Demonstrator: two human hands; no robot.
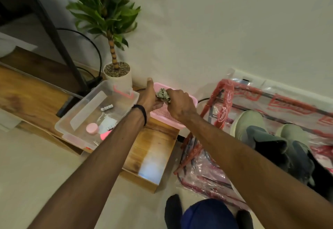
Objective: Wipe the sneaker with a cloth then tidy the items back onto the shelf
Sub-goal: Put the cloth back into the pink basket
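Note:
A crumpled grey-green cloth (163,94) is bunched between my two hands above a pink mesh basket (180,122) on the wooden platform. My right hand (178,102) is closed over the cloth from the right. My left hand (149,97), with a black band on its wrist, holds the cloth from the left with the thumb raised. Two grey-green sneakers (250,122) with dark fabric in them sit on the plastic-wrapped red shoe shelf (225,99) at the right.
A clear plastic box (72,120) with a pink lid, batteries and small items sits left of the basket. A potted plant (118,74) stands by the wall behind. A wooden platform (153,149) carries both containers. My knee and dark socks show at the bottom.

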